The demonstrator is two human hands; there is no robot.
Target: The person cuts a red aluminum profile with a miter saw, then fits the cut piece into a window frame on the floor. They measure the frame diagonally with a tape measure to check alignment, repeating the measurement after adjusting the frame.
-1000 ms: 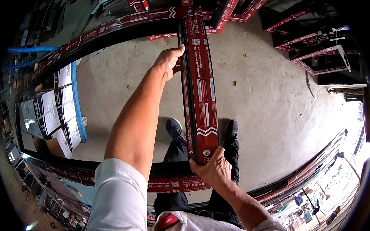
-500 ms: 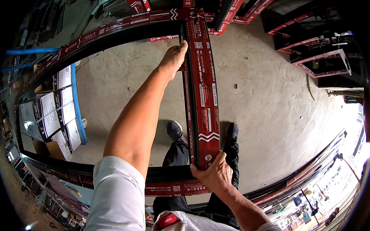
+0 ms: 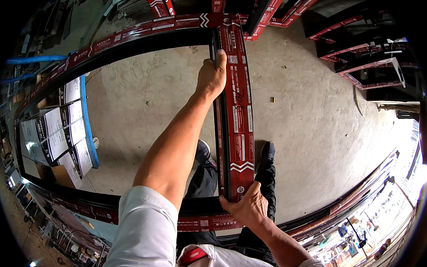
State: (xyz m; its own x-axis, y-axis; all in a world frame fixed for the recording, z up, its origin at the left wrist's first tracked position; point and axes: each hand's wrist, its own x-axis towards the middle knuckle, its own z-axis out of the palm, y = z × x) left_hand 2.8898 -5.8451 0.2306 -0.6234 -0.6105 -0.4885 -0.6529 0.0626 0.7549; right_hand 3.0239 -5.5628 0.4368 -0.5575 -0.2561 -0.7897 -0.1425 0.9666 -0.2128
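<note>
Nearest to me, along the bottom of the view, are the person's white shirt (image 3: 148, 230) and a small red item (image 3: 194, 255) at the waist, at bottom centre. Just above and to the right of that, the right hand (image 3: 249, 206) is clamped on the lower right corner of a large rectangular frame (image 3: 239, 118), its thumb along the inner edge (the other fingertips are mostly out of my sight). The frame spans the left and centre of the view, dark on its inner side and covered in red printed wrap with white zigzag marks. Farther up the same right-hand bar, near its top, the left hand (image 3: 213, 77) grips the inner edge, thumb laid over the red face; the two hands are well apart. Beyond the bar, below centre, two dark shoes (image 3: 268, 150) stand on the grey concrete floor (image 3: 311, 106), one at either side of it. Through the opening, at left, I see white and black cartons (image 3: 58, 132) beside a curved blue tube (image 3: 88, 121). At lower right lie long bars (image 3: 343, 206) near bright light. Farther off, more red-wrapped frames (image 3: 356, 51) stand at upper right, and others (image 3: 266, 14) at top centre.
</note>
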